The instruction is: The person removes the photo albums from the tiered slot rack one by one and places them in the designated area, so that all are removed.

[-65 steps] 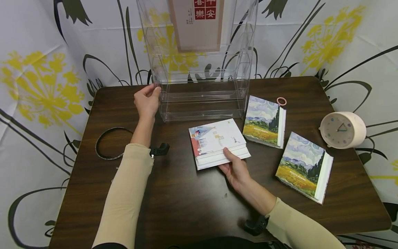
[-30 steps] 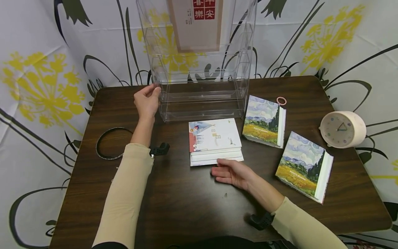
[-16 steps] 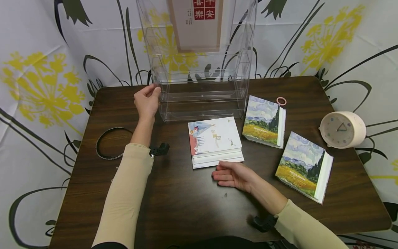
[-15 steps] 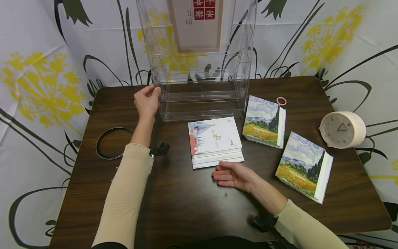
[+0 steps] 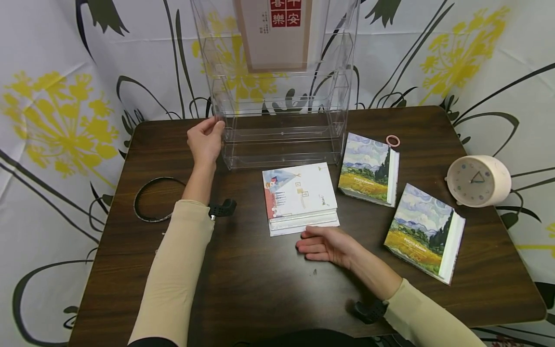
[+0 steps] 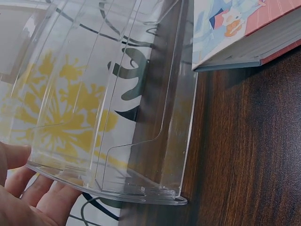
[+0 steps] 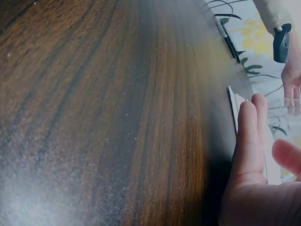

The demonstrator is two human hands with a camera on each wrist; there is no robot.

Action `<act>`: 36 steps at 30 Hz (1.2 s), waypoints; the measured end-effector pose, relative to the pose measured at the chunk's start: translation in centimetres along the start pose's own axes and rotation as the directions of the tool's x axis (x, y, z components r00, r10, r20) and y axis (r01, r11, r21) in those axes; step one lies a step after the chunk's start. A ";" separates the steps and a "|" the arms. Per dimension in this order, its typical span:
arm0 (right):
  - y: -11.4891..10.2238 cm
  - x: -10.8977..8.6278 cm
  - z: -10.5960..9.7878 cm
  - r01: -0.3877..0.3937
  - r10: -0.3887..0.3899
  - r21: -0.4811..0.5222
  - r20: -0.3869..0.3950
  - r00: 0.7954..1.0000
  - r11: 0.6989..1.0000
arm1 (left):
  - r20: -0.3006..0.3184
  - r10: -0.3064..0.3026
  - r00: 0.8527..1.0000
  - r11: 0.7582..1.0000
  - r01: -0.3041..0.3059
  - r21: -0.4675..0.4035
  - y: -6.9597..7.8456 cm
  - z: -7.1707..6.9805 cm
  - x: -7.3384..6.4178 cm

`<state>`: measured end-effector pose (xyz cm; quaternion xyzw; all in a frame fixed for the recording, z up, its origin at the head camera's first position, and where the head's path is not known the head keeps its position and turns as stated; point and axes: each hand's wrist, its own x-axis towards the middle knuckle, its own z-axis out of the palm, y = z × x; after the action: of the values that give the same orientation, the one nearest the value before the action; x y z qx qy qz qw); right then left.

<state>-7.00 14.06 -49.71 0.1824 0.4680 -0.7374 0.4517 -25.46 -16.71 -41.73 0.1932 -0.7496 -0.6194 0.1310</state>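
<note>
My left hand (image 5: 205,140) pinches the left side of a clear plastic display rack (image 5: 284,159) at the back of the table. The left wrist view shows the thumb before the rack's edge and the fingers (image 6: 40,195) behind it. Below the rack lies a thick white book (image 5: 299,190) with a red and blue drawing on its cover. My right hand (image 5: 327,245) rests by the book's near edge, thumb and fingertips right at it, fingers extended and holding nothing. In the right wrist view its fingers (image 7: 249,141) point toward the rack.
Two photo albums with painted landscape covers, a far one (image 5: 365,168) and a near one (image 5: 422,231), lie at the right. Beyond them are a pink ring (image 5: 392,140) and a round alarm clock (image 5: 477,180). A dark cord loop (image 5: 138,202) lies left of my left forearm.
My right hand has let go of the white book, which now lies straighter, and has drawn back to its near edge. The left hand has kept its hold on the rack.
</note>
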 end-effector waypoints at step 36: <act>-11.3 -3.5 1.0 0.415 -0.451 -0.501 0.055 0.891 0.759 | -0.008 0.011 1.000 1.000 -0.011 -0.001 0.0 0.0 0.0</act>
<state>-14.48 16.69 -40.82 -0.0285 0.6873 -0.6681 0.2838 -25.43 -16.74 -41.76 0.1915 -0.7498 -0.6182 0.1373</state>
